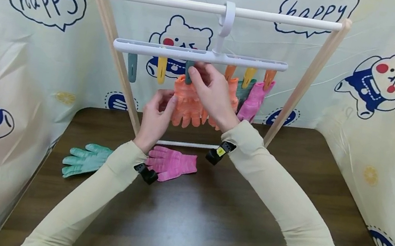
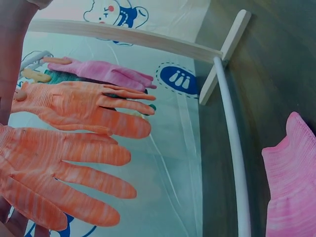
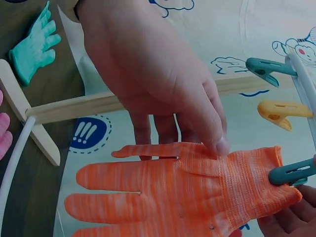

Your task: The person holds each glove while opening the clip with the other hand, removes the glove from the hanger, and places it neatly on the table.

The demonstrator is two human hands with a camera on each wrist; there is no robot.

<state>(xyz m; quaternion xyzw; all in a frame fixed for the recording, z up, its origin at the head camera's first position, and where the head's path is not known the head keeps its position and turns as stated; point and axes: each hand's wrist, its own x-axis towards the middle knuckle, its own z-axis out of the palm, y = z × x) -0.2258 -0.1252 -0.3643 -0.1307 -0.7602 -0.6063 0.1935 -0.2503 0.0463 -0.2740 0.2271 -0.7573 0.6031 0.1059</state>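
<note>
An orange knit glove point(image 1: 187, 103) hangs fingers-down from the teal clothespin point(image 1: 189, 72), whose tip is on its cuff. My right hand point(image 1: 215, 93) pinches that clothespin, thumb at its side and other fingers behind the cuff in the right wrist view. My left hand point(image 1: 157, 116) holds the glove's side edge, thumb in front and fingers point(image 3: 165, 129) behind it. In the left wrist view a second orange glove point(image 2: 74, 103) hangs behind the first. Farther along are a pink glove point(image 1: 254, 100) and a dark green glove point(image 1: 243, 90).
The white clip hanger point(image 1: 162, 51) hooks over the white rod point(image 1: 163, 1) of a wooden-legged rack. Bare clothespins, one teal point(image 1: 131, 67) and one yellow point(image 1: 161, 70), hang at its left. On the table point(image 1: 180, 224) lie a green glove point(image 1: 87, 160) and a pink glove point(image 1: 174, 165).
</note>
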